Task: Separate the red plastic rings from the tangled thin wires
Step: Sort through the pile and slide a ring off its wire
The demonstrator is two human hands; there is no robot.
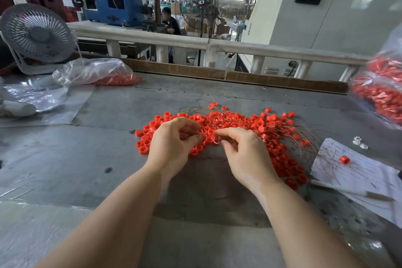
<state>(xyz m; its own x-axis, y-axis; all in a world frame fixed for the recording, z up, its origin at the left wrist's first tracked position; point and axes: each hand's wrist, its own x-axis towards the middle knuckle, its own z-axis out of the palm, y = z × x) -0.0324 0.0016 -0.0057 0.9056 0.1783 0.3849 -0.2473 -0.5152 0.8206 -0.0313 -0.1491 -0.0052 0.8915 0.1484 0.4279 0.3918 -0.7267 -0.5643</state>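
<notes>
The rings (228,128) lie in a broad red heap on the bench (108,159), thin wires (282,130) threaded through it and fanning toward its right edge. Both hands work at the heap's near edge. The left hand (171,148) has its fingers curled, pinching something small, likely wire. The right hand (245,154) pinches beside a ring, probably to slide it off. The rings point every way.
</notes>
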